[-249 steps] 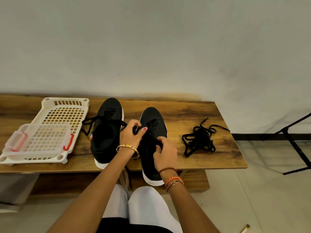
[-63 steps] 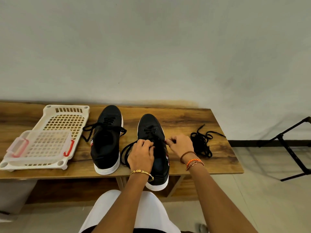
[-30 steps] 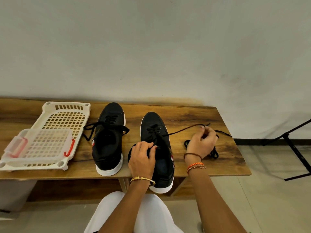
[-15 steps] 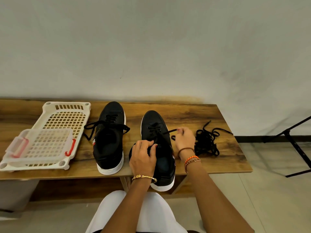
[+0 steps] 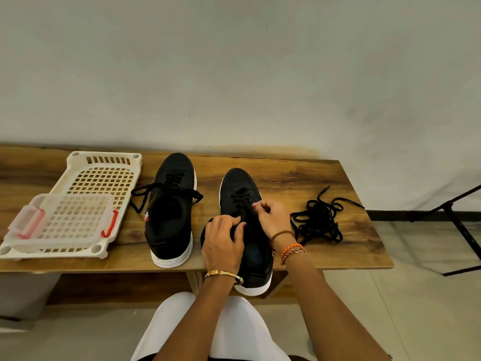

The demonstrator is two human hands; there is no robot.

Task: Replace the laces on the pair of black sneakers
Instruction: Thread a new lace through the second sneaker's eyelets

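While both hands work at its lacing, the right sneaker (image 5: 240, 186) sits on the wooden bench (image 5: 299, 178), heel over the near edge.
Left hand (image 5: 222, 246) grips the tongue area, fingers curled; right hand (image 5: 272, 217) pinches the lace (image 5: 240, 199) beside the eyelets; left sneaker (image 5: 170, 212) stands laced just beside; loose laces (image 5: 318, 220) lie tangled to the right; white basket (image 5: 75, 204) at far left.

The left hand (image 5: 223, 243) and right hand (image 5: 270, 217) hide the right sneaker's (image 5: 240, 188) tongue.
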